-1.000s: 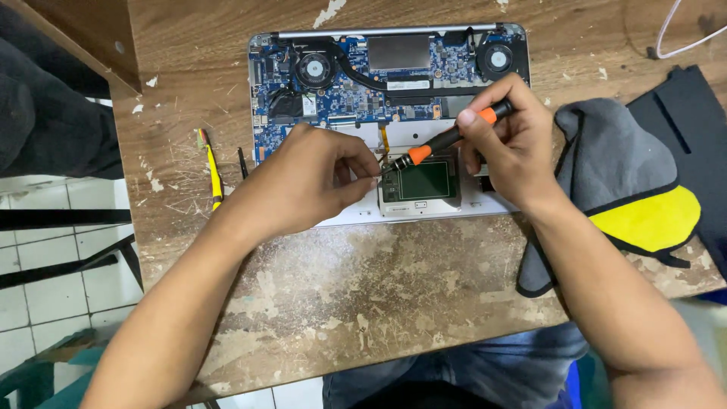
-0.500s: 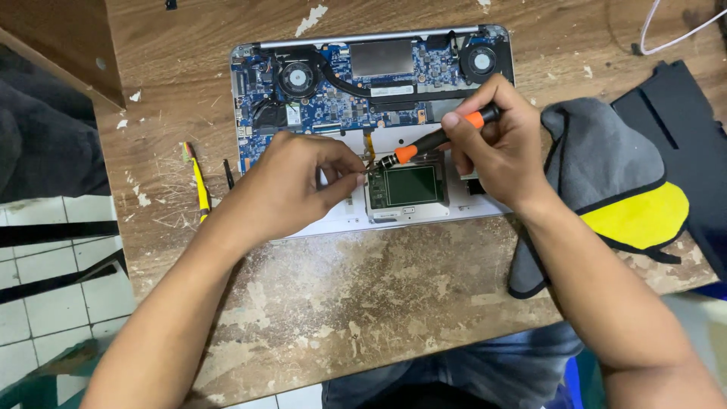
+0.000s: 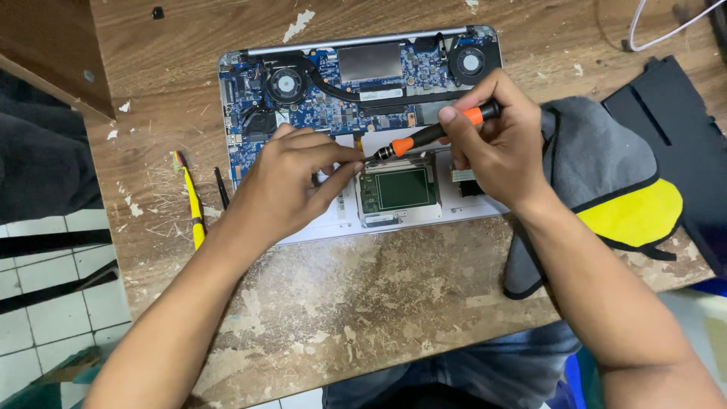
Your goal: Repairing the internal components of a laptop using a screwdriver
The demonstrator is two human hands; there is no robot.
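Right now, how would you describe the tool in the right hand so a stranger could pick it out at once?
Find the opened laptop on the worn wooden table, its blue circuit board bared. Above its green trackpad board, the right hand pinches a slim screwdriver whose tip meets the left hand's fingertips. It is black with orange bands, unlike the yellow tool lying left of the laptop.

Hidden: tip of the black-and-orange screwdriver (image 3: 432, 134), possibly on a screw too small to tell, behind the left hand (image 3: 291, 185) fingertips. Cut off at the frame edges: white cable (image 3: 666, 30), black flat panel (image 3: 681, 144).
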